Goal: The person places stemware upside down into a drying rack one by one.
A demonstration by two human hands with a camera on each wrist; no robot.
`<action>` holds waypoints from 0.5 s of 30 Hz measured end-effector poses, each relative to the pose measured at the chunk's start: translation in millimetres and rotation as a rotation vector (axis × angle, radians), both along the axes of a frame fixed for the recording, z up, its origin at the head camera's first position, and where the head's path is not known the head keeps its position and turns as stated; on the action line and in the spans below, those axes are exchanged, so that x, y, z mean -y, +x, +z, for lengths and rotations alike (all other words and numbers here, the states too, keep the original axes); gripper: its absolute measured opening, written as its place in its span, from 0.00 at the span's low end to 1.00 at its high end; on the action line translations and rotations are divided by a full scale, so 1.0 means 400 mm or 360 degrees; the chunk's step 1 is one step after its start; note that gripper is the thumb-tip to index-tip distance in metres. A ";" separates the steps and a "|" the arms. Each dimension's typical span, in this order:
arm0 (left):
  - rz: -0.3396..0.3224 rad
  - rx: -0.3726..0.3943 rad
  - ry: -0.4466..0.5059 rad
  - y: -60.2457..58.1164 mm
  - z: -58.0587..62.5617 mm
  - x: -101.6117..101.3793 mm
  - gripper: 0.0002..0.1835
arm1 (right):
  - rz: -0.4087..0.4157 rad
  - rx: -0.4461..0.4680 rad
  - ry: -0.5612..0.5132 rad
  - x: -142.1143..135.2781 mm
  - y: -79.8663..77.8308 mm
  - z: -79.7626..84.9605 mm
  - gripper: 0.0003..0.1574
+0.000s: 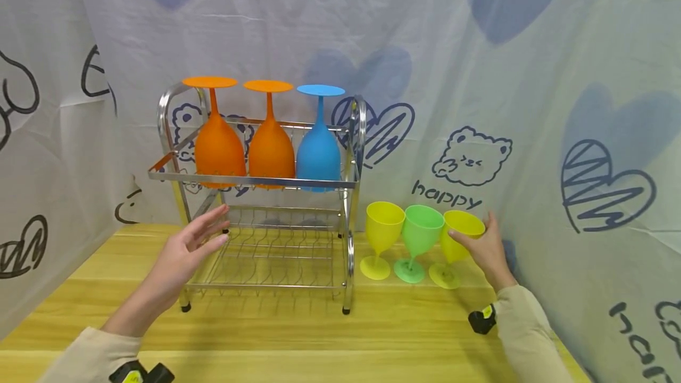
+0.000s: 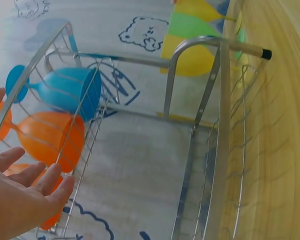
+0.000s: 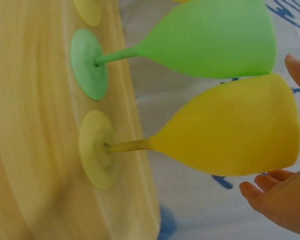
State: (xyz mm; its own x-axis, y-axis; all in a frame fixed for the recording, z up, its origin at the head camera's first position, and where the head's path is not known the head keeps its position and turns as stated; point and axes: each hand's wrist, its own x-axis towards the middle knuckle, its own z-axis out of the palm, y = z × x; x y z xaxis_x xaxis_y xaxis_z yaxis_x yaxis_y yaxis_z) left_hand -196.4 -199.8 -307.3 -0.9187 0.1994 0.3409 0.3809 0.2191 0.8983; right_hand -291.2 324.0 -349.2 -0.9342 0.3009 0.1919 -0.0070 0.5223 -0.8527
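My left hand (image 1: pixel 193 245) hovers before the left side of a metal two-tier rack (image 1: pixel 255 181), fingers spread, holding nothing. Upside down on the top tier are two orange goblets (image 1: pixel 220 149) (image 1: pixel 271 149) and a blue goblet (image 1: pixel 318 152). To the rack's right, a yellow goblet (image 1: pixel 384 226), a green goblet (image 1: pixel 422 232) and another yellow goblet (image 1: pixel 452 247) stand upright in a row. Around the bowl of the rightmost yellow goblet is my right hand (image 1: pixel 486 250), thumb and fingers apart. In the right wrist view, gaps show between its fingers (image 3: pixel 260 195) and that bowl (image 3: pixel 235 130).
The rack's lower tier (image 1: pixel 276 259) is a wire grid holding no goblets. A wooden table (image 1: pixel 298 336) bears everything. White cloth (image 1: pixel 255 28) with hearts and bear drawings hangs behind and on both sides, close to my right hand.
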 end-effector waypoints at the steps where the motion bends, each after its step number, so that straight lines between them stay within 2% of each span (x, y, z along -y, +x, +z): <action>1: -0.0011 -0.0003 0.0001 0.003 0.000 -0.004 0.33 | -0.0002 0.0004 -0.0015 -0.002 -0.003 -0.008 0.71; 8: -0.0128 -0.0042 0.0012 0.020 -0.001 -0.028 0.32 | 0.0007 0.0001 -0.0154 -0.014 -0.019 -0.053 0.58; 15: -0.0216 -0.0101 0.0040 0.029 0.001 -0.052 0.32 | 0.0087 0.0097 -0.0253 -0.023 -0.030 -0.087 0.57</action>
State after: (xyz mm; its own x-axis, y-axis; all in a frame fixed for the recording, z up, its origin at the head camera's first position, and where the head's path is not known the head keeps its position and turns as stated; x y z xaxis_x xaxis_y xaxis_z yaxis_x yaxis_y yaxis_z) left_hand -184.8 -179.2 -306.8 -0.8603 0.3108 0.4042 0.4619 0.1393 0.8759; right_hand -303.2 333.2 -383.9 -0.9584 0.2715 0.0883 0.0227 0.3808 -0.9244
